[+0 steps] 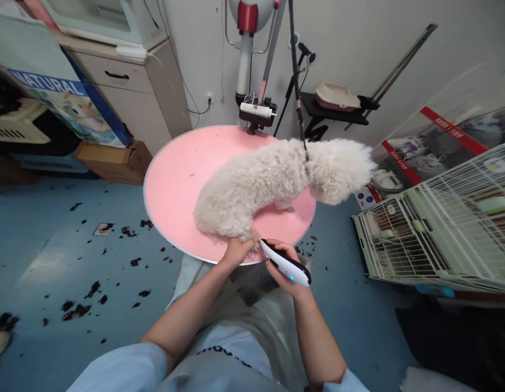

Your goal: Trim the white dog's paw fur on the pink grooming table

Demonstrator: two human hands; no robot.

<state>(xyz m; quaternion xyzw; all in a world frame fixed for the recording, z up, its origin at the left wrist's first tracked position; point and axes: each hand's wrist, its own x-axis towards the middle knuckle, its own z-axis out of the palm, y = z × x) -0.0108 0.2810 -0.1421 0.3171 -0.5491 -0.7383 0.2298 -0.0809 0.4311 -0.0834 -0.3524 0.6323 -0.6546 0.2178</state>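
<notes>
Curly white dog [252, 179] on a smooth, round pink tabletop [171, 179]; at the near edge, left hand [237, 251] seemingly pinches its paw [256, 247], right hand [282, 279] grips glossy, rounded clippers [287, 265].

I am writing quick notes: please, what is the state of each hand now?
Left hand: at the white dog's hind leg; grip hidden, cannot tell whether closed.
Right hand: closed, holding the white-and-black hair clipper.
</notes>
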